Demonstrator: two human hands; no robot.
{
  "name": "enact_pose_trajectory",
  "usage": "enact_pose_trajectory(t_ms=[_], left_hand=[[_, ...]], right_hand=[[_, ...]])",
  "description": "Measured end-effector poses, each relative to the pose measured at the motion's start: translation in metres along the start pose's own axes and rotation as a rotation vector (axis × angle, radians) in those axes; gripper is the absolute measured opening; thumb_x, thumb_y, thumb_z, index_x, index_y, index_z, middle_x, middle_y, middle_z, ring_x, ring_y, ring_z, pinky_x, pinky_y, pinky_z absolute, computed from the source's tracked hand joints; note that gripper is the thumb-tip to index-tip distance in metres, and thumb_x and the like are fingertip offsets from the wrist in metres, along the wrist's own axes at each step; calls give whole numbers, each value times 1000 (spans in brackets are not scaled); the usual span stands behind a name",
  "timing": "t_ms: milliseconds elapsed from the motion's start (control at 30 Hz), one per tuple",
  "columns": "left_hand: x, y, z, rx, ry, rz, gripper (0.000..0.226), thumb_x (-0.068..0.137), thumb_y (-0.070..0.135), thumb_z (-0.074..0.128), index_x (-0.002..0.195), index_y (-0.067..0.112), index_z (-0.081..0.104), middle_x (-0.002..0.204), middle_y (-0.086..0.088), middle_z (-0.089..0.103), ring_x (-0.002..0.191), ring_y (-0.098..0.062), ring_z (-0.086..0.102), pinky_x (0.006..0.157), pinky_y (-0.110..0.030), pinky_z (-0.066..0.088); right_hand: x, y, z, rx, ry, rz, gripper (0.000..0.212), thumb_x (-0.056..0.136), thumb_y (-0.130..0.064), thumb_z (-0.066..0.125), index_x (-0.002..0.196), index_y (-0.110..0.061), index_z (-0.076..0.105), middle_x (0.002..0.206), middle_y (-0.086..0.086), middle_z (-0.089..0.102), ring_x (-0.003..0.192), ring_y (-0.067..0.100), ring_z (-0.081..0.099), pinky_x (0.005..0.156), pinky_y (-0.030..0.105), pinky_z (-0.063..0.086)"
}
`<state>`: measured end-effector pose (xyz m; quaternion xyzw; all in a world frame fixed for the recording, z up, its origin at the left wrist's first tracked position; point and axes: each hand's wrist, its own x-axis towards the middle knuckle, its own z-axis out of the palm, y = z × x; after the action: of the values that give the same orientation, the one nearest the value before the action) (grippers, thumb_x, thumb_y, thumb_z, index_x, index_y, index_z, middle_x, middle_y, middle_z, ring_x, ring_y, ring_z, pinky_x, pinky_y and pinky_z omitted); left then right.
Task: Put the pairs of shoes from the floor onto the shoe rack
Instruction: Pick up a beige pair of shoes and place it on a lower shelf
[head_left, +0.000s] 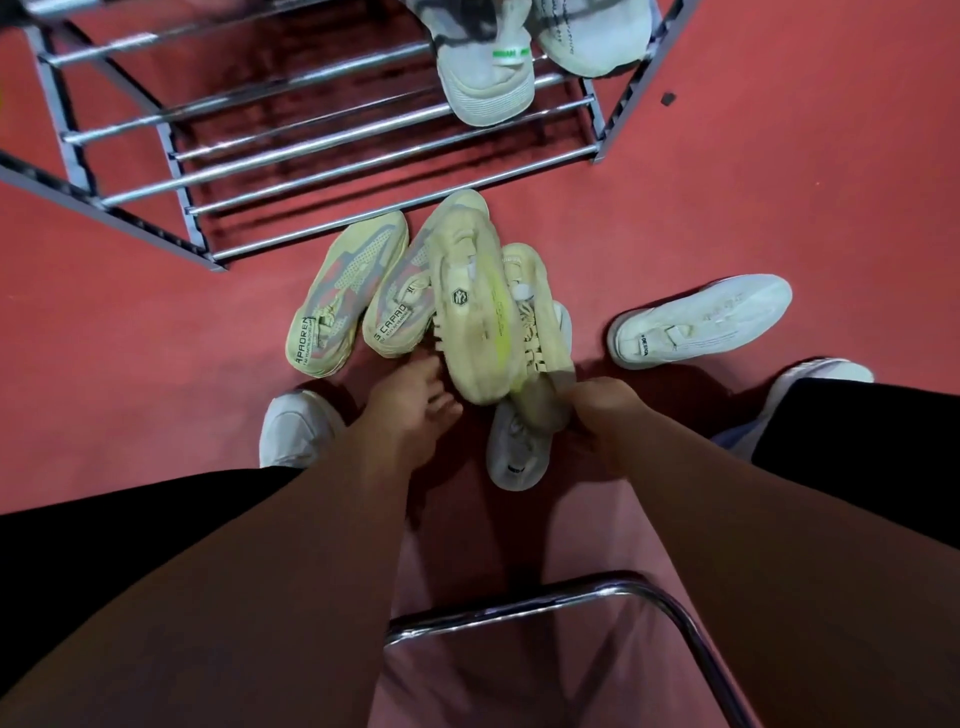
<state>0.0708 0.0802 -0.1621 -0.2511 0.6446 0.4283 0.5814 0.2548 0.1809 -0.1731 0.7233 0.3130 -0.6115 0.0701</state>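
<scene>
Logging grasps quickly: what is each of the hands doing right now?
Left hand: open, fingers spread, touching no shoe clearly.
Right hand: closed on the heels of the beige shoes.

The shoe rack (332, 140) is a metal frame with chrome bars, standing on the red floor (779, 182). A white pair (540, 57) rests at the rack's right end, heels hanging over the front bars. On the floor just before the rack's front edge lie two pale yellow shoes with grey-pink mesh (363, 296), soles down, side by side and touching. Just right of them, a cream pair with a neon-yellow stripe (493, 317) is tilted, heels raised. One white shoe (701, 319) lies on the floor further right, another white shoe (519, 447) beneath the cream pair.
</scene>
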Motion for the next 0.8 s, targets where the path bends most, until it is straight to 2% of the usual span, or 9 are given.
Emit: enact_pose_trajectory(t_ms=[100,233,300,400,500,567,667,733,800], left_hand=[[3,-19,-1,72,-24,-104,25,97,26,63,117,13,69,106,-6,70,93,-19,68,77,-33,57],[12,-25,11,-14,-59,-127,42,96,38,65,131,14,63,120,-9,69,106,-24,67,82,-34,56],[14,-23,20,-53,-69,-121,43,95,37,67,131,13,61,120,-11,68,105,-23,66,88,-35,55],[11,-19,32,-77,-2,-143,29,94,26,70,118,11,63,99,-6,60,94,-16,61,82,-36,58],[4,-14,35,-201,2,-137,18,93,19,65,110,12,62,97,-2,56,89,-14,58,72,-35,57],[-3,-8,32,-369,-36,-63,27,91,16,58,118,12,63,107,-4,63,100,-18,62,81,-37,55],[-8,2,17,-521,-87,51,43,85,16,55,127,15,60,128,-2,62,122,-24,55,108,-41,41],[-16,7,8,-478,-124,74,44,80,20,55,123,19,62,136,3,56,118,-23,48,112,-42,35],[-28,10,1,-384,-147,76,31,75,21,56,102,22,71,128,4,63,101,-23,55,92,-41,45]], right_hand=[[2,4,3,31,-43,17,13,88,-17,74,93,-8,66,83,14,65,73,29,64,69,40,54],[1,5,-4,55,-103,16,23,83,7,64,104,-3,67,88,17,68,73,29,69,65,39,60],[0,-1,-11,119,-78,-33,25,82,6,66,104,-6,68,90,15,71,75,28,71,64,41,63],[-5,-18,-29,243,12,-102,25,83,-4,72,106,-14,65,96,11,73,84,28,72,69,45,64],[-15,-39,-53,229,114,-236,19,82,-2,66,96,-15,66,84,11,66,74,26,62,55,30,52],[-25,-51,-68,182,173,-326,26,73,3,58,90,-13,70,72,10,59,61,21,53,49,25,39],[-39,-58,-83,95,192,-400,29,68,8,52,79,-10,71,59,-2,61,48,13,52,44,18,36],[-47,-54,-90,63,148,-405,35,67,10,49,92,1,73,78,5,67,66,16,58,53,23,43],[-60,-44,-90,83,66,-313,50,62,-1,54,108,8,71,95,16,63,82,28,57,65,34,48]])
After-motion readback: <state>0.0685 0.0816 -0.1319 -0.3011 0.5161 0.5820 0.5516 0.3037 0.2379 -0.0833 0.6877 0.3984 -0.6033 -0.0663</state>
